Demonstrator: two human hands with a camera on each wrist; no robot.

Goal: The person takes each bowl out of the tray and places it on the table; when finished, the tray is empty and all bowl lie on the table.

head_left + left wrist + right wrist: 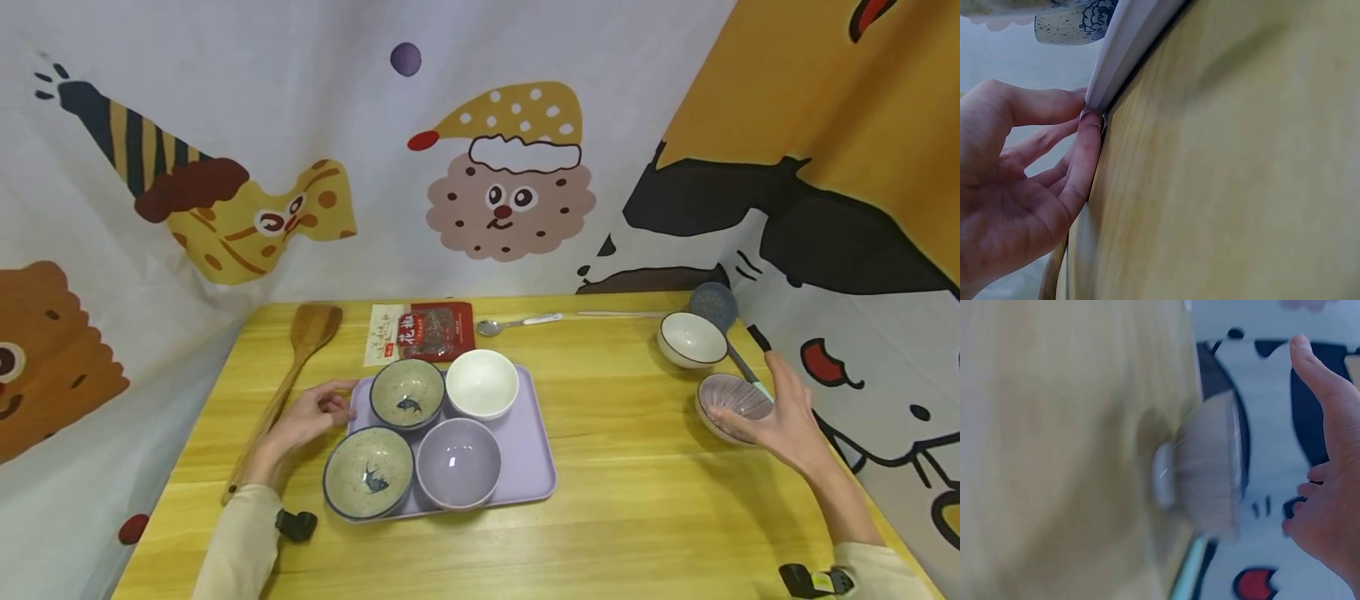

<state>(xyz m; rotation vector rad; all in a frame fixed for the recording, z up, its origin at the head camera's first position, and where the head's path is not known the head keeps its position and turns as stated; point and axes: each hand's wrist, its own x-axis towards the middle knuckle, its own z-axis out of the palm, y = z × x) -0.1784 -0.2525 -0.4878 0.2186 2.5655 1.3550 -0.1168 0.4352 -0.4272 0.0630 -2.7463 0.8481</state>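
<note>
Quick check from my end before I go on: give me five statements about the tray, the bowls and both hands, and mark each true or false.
1. The lilac tray carries four bowls. True.
2. The left hand grips the wooden spatula. False: its fingertips touch the tray's edge; the spatula lies beside it on the table.
3. The right hand is open next to the ribbed purple bowl. True.
4. The white bowl with the dark rim stands on the tray. False: it stands on the table, off to the right.
5. The metal spoon lies in a bowl. False: it lies on the table behind the tray.
</note>
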